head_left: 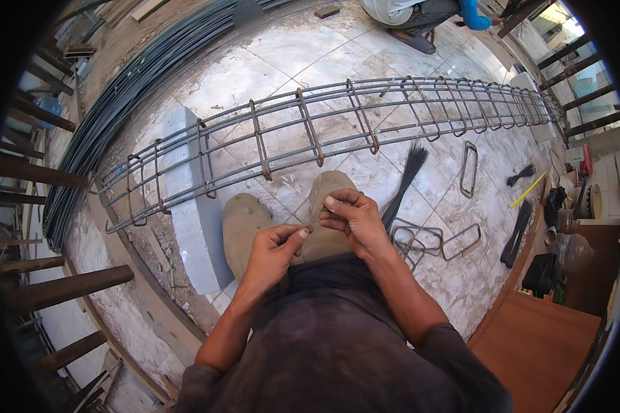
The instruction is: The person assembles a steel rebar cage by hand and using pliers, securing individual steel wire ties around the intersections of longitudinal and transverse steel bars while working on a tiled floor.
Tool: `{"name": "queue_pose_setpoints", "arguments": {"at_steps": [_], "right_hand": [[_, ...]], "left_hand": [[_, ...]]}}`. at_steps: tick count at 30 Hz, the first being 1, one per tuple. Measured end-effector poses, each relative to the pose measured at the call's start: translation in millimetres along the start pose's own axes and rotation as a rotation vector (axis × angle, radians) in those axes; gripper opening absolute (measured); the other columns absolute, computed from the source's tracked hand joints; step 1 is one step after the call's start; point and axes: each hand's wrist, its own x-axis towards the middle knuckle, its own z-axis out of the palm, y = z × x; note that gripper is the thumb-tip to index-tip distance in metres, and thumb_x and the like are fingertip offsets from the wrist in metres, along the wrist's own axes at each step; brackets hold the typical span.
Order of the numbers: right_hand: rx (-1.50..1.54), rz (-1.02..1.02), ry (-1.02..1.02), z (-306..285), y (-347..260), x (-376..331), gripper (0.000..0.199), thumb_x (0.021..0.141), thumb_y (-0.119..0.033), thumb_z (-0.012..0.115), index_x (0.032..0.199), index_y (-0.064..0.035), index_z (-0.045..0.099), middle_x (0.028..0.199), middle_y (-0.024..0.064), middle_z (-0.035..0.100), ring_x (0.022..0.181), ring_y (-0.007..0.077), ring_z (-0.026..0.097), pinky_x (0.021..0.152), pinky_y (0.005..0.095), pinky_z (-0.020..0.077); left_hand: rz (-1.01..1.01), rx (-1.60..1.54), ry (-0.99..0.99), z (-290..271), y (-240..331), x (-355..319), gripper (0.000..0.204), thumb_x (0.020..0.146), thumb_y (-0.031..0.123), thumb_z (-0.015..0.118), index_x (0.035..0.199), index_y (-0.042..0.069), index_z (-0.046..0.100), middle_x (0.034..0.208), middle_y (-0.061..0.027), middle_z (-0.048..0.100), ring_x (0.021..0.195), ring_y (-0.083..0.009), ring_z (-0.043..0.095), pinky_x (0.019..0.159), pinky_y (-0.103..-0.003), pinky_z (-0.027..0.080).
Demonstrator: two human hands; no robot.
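Note:
Above my lap, my left hand (280, 249) is closed in a pinch, thumb against the bent index finger. My right hand (352, 219) sits a little higher and to the right, its thumb and fingers also pressed together. Whatever lies between the fingertips is too fine to make out. Just beyond my knees a long rebar cage (319, 160) of ribbed bars and square stirrups stretches from left to far right. A bundle of thin black wire (408, 175) fans out on the tiles beside my right knee.
A pale block (217, 241) supports the cage's left end. Loose stirrups (442, 241) lie right of me, with another stirrup (468, 169) farther off. Long steel rods (117, 131) curve along the left. Another person (420, 24) crouches at the back. A brown board (537, 344) is lower right.

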Motion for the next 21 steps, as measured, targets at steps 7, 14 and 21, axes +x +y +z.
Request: {"name": "queue_pose_setpoints", "arguments": {"at_steps": [7,14,21], "right_hand": [[-0.18,0.043,-0.104,-22.1,-8.0,14.6,0.021,0.095,-0.013,0.077,0.11,-0.0002,0.069,0.098,0.0088,0.074,0.083,0.0185,0.074,0.077,0.0322,0.0644],[-1.152,-0.181,0.468,-182.7,23.4,103.4,0.044,0.091,-0.023,0.076,0.125,0.0005,0.063,0.11,0.0199,0.072,0.096,0.0369,0.073,0.083,0.0444,0.0584],[-1.711,-0.288,0.419,-232.5,105.8,81.1,0.044,0.092,-0.021,0.07,0.131,-0.005,0.056,0.125,0.0193,0.059,0.118,0.0391,0.059,0.087,0.0514,0.0562]], "left_hand": [[-0.046,0.027,0.049,-2.4,-9.2,9.5,0.028,0.102,0.018,0.068,0.116,-0.006,0.074,0.081,0.0008,0.065,0.071,-0.0058,0.053,0.063,-0.023,0.042],[-0.059,0.072,0.247,-37.2,-15.1,20.2,0.028,0.102,0.024,0.069,0.113,-0.001,0.075,0.073,0.0061,0.056,0.065,-0.0024,0.045,0.057,-0.021,0.034],[0.007,0.147,0.411,-29.9,-8.1,36.6,0.028,0.102,0.024,0.069,0.113,-0.002,0.073,0.073,0.0068,0.056,0.063,-0.0023,0.044,0.055,-0.022,0.033]]}}
